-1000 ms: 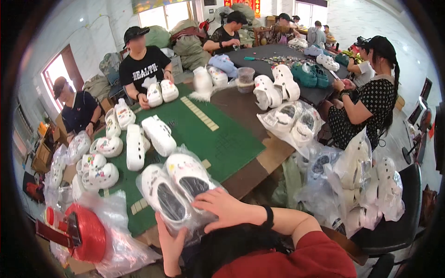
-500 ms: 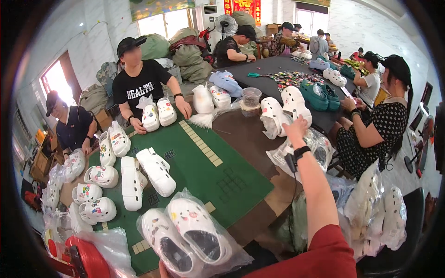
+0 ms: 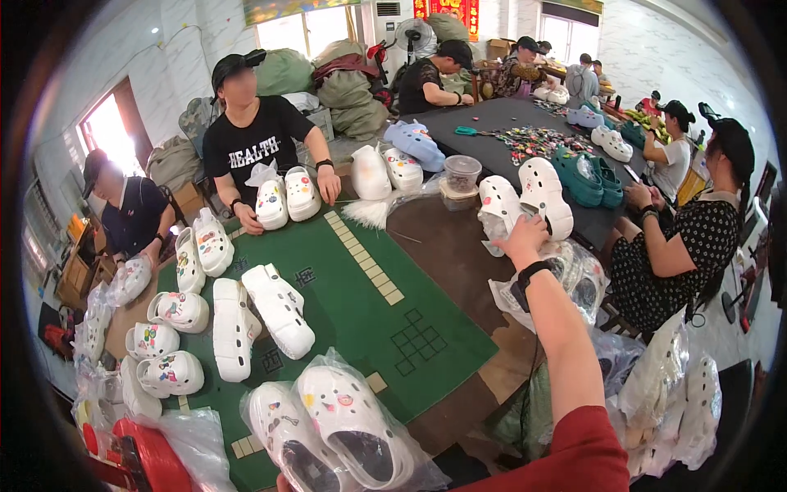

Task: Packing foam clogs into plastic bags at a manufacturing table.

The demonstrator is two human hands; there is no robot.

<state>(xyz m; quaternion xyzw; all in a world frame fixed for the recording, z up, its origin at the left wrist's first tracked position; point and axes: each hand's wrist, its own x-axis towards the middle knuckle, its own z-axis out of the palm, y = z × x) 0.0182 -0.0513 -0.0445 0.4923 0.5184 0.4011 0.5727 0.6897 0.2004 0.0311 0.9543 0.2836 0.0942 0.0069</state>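
A pair of white clogs with colourful charms, wrapped in clear plastic (image 3: 352,418), is tilted up at the table's near edge. Only a sliver of my left hand (image 3: 284,484) shows, at the bag's lower edge, its fingers mostly hidden. My right hand (image 3: 525,239) reaches out to the right, its fingers curled onto the near end of a white clog (image 3: 544,193). Beside that one leans a second white clog (image 3: 498,205) with clear plastic about it. Below my right wrist lie more bagged clogs (image 3: 578,275).
Several loose white clogs (image 3: 234,328) lie on the green mat (image 3: 352,307). Opposite, a person (image 3: 258,148) touches another white pair. Teal clogs (image 3: 578,176), small charms (image 3: 537,143) and a clear tub (image 3: 461,172) stand farther right. A red chair (image 3: 152,455) is at lower left.
The view has shifted slightly, so most things sit farther right. My right hand has closed in on the right-hand white clog, which has tipped a little. The bagged pair has sunk slightly.
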